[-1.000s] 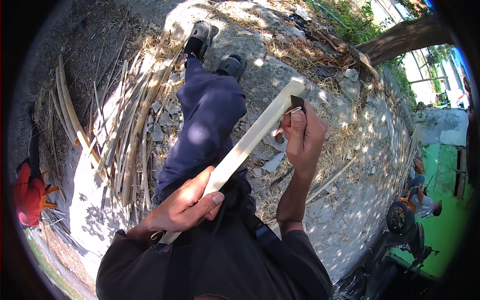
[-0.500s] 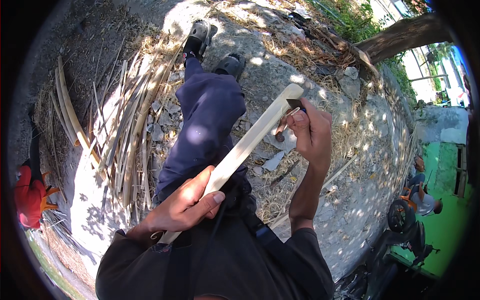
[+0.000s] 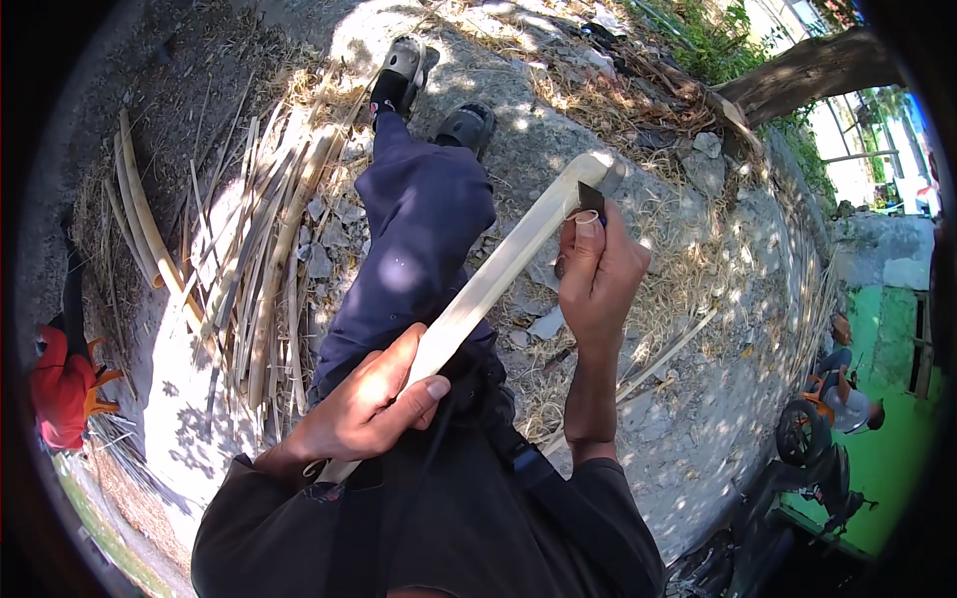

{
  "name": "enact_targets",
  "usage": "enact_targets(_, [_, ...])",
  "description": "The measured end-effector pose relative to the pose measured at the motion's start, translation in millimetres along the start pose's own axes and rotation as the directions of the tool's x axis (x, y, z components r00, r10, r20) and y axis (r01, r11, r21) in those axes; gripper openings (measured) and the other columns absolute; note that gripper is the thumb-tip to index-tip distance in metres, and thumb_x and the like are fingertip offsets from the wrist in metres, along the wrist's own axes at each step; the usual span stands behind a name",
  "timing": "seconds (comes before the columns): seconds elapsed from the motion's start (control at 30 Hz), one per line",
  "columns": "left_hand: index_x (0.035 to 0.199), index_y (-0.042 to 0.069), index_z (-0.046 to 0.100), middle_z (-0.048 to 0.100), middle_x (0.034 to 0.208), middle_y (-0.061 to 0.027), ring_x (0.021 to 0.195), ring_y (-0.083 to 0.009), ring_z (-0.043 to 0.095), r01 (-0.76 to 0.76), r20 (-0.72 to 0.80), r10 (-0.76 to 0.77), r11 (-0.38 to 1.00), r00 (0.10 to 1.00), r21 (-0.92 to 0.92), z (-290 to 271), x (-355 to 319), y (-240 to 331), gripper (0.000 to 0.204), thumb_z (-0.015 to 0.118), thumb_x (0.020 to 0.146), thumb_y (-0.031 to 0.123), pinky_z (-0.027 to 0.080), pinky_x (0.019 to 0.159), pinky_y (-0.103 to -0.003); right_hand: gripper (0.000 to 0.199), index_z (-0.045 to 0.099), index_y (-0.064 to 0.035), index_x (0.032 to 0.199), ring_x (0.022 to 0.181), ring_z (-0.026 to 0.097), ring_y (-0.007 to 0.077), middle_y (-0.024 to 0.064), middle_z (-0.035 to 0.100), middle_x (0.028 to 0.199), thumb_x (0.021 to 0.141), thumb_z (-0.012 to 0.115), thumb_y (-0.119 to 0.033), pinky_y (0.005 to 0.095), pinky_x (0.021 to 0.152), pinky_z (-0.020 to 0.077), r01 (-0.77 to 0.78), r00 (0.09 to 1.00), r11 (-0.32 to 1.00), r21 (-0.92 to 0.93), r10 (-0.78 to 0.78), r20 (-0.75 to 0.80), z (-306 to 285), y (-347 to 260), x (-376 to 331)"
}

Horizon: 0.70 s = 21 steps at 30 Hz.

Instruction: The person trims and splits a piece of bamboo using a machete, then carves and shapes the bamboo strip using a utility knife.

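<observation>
A long pale wooden strip [image 3: 498, 271], perhaps split bamboo, slants across my lap from lower left to upper right. My left hand [image 3: 377, 404] is closed around its lower part, thumb on top. The strip's lower end runs under my left forearm by my dark shirt. Near the far end, my right hand [image 3: 603, 271] grips a knife [image 3: 591, 198]. Its short, dark, broad blade lies against the strip's right edge. Most of the knife's handle is hidden by my fingers. A thin pale curl shows beside my right thumb.
Cut canes and strips [image 3: 264, 259] lie heaped on the ground at left. Stone chips [image 3: 319, 261] and dry straw surround my outstretched leg. A tree trunk [image 3: 817, 75] leans in at upper right. Another person in red [image 3: 65, 389] sits far left; another [image 3: 847, 399] is beside a motorcycle [image 3: 812, 448] at right.
My right hand has shifted left and slightly up with the knife, its blade now closer in on the strip. The left hand keeps its hold in nearly the same spot.
</observation>
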<state>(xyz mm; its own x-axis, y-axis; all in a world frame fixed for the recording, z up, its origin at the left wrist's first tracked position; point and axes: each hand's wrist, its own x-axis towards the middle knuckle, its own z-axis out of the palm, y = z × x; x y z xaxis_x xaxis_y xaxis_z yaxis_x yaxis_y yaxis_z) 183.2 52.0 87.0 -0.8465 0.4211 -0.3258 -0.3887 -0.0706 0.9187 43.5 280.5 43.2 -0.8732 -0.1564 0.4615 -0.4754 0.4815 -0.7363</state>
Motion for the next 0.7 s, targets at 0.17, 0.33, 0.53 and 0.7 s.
enact_targets(0.17, [0.118,-0.005,0.046,0.052,0.069,-0.0025,0.062,-0.0086,0.051,-0.006,-0.018,0.007,0.999,1.0,0.045,1,-1,1,0.02,0.051,0.108,0.012,0.043,0.059,-0.027,0.03,0.061,0.0031,0.093,0.047,0.052,0.0104,0.0047,0.056,0.06,0.109,0.052,-0.022,0.0289,0.047,0.0378,-0.185,0.953,0.93,0.317,0.092,0.288,-19,9,15])
enact_targets(0.33, [0.117,-0.004,0.045,0.051,0.07,-0.0018,0.063,-0.0074,0.048,0.004,0.0,-0.004,0.997,1.0,0.071,3,1,4,0.021,0.05,0.109,0.014,0.041,0.059,-0.027,0.041,0.059,0.003,0.091,0.049,0.037,0.0033,-0.003,0.047,0.059,0.112,0.048,-0.03,0.0243,0.046,0.026,-0.253,0.941,0.856,0.452,0.11,0.32,-23,1,14])
enact_targets(0.53, [0.116,-0.002,0.045,0.048,0.071,-0.0004,0.064,-0.0056,0.043,0.016,0.047,-0.012,0.996,0.999,-0.084,2,4,6,0.022,0.049,0.11,0.018,0.04,0.059,-0.026,0.036,0.059,0.0058,0.099,0.052,0.041,0.0036,-0.0004,0.054,0.064,0.111,0.049,-0.027,0.0233,0.046,0.0297,-0.475,0.877,0.472,0.743,0.191,0.44,-23,10,10])
enact_targets(0.7, [0.115,-0.003,0.044,0.05,0.07,-0.0005,0.064,-0.0058,0.044,0.008,0.071,-0.005,0.999,0.997,-0.047,4,2,4,0.023,0.048,0.111,0.02,0.039,0.059,-0.026,0.029,0.06,0.0079,0.105,0.053,0.057,0.0104,0.0062,0.065,0.067,0.109,0.051,-0.019,0.0272,0.048,0.0418,-0.022,0.999,0.962,0.271,0.03,-0.024,-9,2,2])
